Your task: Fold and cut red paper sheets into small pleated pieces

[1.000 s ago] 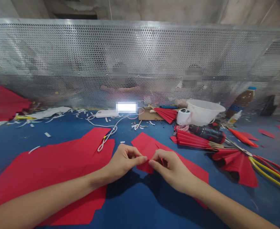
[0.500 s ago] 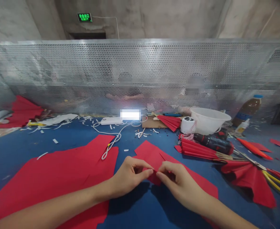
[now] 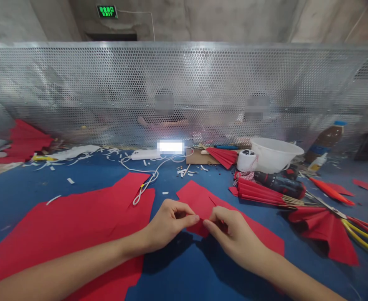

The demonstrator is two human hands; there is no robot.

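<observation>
My left hand (image 3: pixel 169 223) and my right hand (image 3: pixel 234 234) meet at the middle of the blue table, their fingertips pinching the near edge of a red paper sheet (image 3: pixel 198 196). That sheet has a slit or fold near my fingers, and the pinched part is hidden by them. To the left, under my left forearm, lies a larger cut red paper sheet (image 3: pixel 86 217). Its edge is close to my left hand, and a white cable (image 3: pixel 144 186) rests on it. On the right, folded red paper fans (image 3: pixel 262 194) lie beyond my right hand.
A perforated metal screen (image 3: pixel 171 92) runs along the table's far side, with blurred people behind it. A cordless drill (image 3: pixel 279 184), white bowl (image 3: pixel 273 155), string spool (image 3: pixel 246 161), scissors (image 3: pixel 326 205) and brown bottle (image 3: pixel 324 142) stand to the right. Paper scraps litter the blue table (image 3: pixel 24 184).
The whole scene sits slightly lower in the view than one second ago, showing more of the wall. My hands still pinch the red sheet, with little visible change.
</observation>
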